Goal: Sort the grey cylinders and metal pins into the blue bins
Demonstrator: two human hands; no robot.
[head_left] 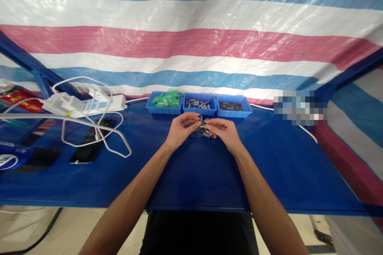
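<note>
My left hand [181, 127] and my right hand [224, 130] meet over the middle of the blue table [194, 175], fingers curled together around small grey metal parts [204, 127]. A little heap of the same parts lies on the table under the fingertips. Just behind stand three small blue trays: the left one [164, 108] holds green plastic bags, the middle one [199, 110] grey metal pieces, the right one [233, 112] thin dark pins.
A white power strip [98, 104] with plugs and looping white cables lies at the left. A black phone [89, 143] rests under the cables. A striped tarp hangs behind the table. The table's front edge runs close to my body.
</note>
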